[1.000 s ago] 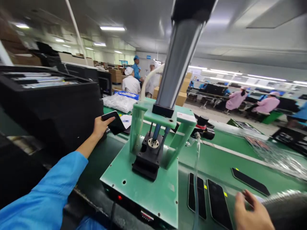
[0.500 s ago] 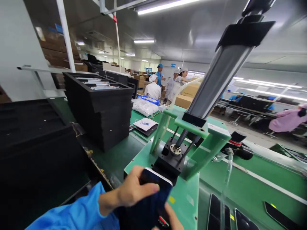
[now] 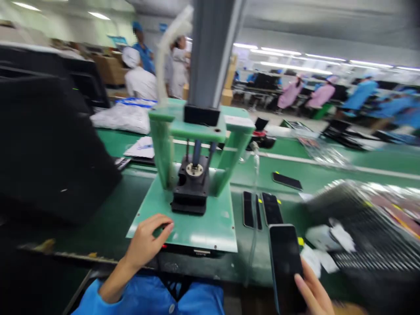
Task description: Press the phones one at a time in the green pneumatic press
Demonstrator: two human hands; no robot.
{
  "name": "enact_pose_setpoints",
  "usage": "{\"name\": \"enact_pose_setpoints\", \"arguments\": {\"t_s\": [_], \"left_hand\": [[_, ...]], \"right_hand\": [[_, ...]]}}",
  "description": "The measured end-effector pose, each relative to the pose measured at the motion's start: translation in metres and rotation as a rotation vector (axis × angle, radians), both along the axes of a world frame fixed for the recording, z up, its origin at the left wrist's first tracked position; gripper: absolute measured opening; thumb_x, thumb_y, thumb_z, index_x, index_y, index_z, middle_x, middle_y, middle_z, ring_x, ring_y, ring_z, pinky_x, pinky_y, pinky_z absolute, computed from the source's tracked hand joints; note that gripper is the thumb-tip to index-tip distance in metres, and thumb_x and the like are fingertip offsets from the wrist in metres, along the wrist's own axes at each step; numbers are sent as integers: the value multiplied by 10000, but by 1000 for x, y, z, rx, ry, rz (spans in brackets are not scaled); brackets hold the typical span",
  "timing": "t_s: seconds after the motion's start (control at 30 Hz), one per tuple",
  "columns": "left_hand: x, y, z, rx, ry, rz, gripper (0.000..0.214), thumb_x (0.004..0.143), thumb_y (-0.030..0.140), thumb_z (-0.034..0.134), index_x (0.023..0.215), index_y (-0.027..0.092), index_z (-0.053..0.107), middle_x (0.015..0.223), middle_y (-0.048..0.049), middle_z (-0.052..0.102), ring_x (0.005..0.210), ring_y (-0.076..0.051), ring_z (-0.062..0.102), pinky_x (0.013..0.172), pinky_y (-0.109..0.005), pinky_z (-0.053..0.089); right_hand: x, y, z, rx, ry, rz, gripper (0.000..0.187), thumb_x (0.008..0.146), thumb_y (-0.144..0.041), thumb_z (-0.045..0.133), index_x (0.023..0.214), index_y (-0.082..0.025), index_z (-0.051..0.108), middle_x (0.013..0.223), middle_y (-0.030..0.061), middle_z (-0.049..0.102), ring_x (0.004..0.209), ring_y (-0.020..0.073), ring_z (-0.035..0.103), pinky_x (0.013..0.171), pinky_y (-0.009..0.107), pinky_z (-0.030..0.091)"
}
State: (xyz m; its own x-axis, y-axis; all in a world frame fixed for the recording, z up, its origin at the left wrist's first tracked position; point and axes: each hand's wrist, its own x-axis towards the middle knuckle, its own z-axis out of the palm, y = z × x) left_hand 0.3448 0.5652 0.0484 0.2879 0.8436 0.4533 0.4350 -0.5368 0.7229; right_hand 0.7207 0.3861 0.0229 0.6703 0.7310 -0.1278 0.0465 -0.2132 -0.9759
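Note:
My right hand point(image 3: 313, 288) grips a smartphone point(image 3: 285, 267) with a dark screen, held upright at the lower right, thumb over its front edge. My left hand point(image 3: 151, 240) hovers over the front left corner of the press's green base plate point(image 3: 200, 229), fingers loosely curved and the thumb a little apart; I make out nothing held in it. Behind it stands the pneumatic press, its grey cylinder point(image 3: 211, 57) above a black pressing block point(image 3: 190, 192). Two smartphones point(image 3: 251, 210) point(image 3: 272, 208) with yellow tabs lie right of the base; another smartphone point(image 3: 287, 180) lies farther back.
Black stacked trays point(image 3: 52, 148) rise at the left. At right sits a ribbed black tray stack point(image 3: 367, 232) with a white roll point(image 3: 324, 238) beside it. A clear hose point(image 3: 254, 210) hangs right of the press. A white bag point(image 3: 123, 118) lies behind; several people work farther off.
The view has swung to the right. My left hand has let go of the smartphone and moved to the press base; my right hand has carried the smartphone rightward.

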Motion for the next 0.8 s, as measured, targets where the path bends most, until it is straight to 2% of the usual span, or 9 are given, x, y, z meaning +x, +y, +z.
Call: {"name": "enact_pose_setpoints", "arguments": {"t_s": [0.07, 0.13, 0.2, 0.27, 0.4, 0.53, 0.67, 0.8], "left_hand": [[-1, 5, -6, 77, 39, -10, 70, 918, 211, 621, 882, 193, 678, 853, 5, 703, 785, -109, 666, 766, -179, 492], [1, 5, -9, 125, 58, -30, 67, 922, 212, 619, 888, 189, 672, 864, 1, 701, 790, -112, 668, 776, -182, 492], [2, 4, -10, 159, 69, -55, 74, 927, 216, 614, 885, 185, 667, 859, -2, 697, 786, -112, 668, 781, -185, 493], [2, 3, -10, 193, 81, -67, 83, 930, 220, 611, 879, 183, 664, 852, -5, 694, 786, -115, 667, 787, -190, 494], [1, 5, -9, 239, 96, -65, 95, 936, 228, 602, 871, 181, 654, 851, -17, 692, 784, -123, 669, 781, -200, 500], [1, 4, -7, 261, 107, -50, 120, 941, 230, 585, 850, 180, 647, 824, -25, 688, 756, -133, 669, 741, -212, 514], [4, 3, -4, 277, 111, -49, 141, 933, 226, 583, 817, 180, 647, 796, -26, 685, 732, -142, 668, 706, -225, 526], [8, 4, -2, 284, 112, -45, 139, 927, 220, 589, 805, 183, 646, 788, -19, 680, 723, -140, 666, 697, -225, 526]], "right_hand": [[22, -4, -4, 9, 100, -97, 695, 727, -567, 766, 1291, -193, 603, 1262, 111, 629, 1217, 367, 545, 973, 444, 521], [48, 7, -6, 3, 39, -136, 702, 688, -572, 774, 1243, -175, 607, 1206, 129, 653, 1135, 360, 600, 945, 451, 525], [75, 31, -6, -56, -175, -112, 652, 716, -583, 695, 1197, -153, 606, 1182, 149, 656, 1071, 340, 629, 945, 453, 509], [101, 64, -7, -223, -510, -134, 573, 760, -533, 524, 1143, -117, 614, 1138, 167, 663, 1038, 319, 632, 945, 440, 498], [134, 120, -11, -409, -681, -234, 511, 800, -332, 447, 1202, -59, 603, 1146, 214, 639, 1090, 342, 589, 978, 471, 439], [148, 145, -13, -588, -745, -248, 474, 877, -252, 429, 1281, -56, 578, 1112, 222, 642, 1080, 352, 591, 939, 456, 444], [151, 154, -17, -709, -788, -145, 452, 939, -254, 427, 1327, -69, 566, 1162, 204, 634, 1101, 346, 585, 934, 415, 442], [141, 159, -27, -787, -864, -74, 455, 975, -265, 412, 1329, -19, 558, 1193, 239, 596, 1113, 353, 571, 942, 407, 435]]}}
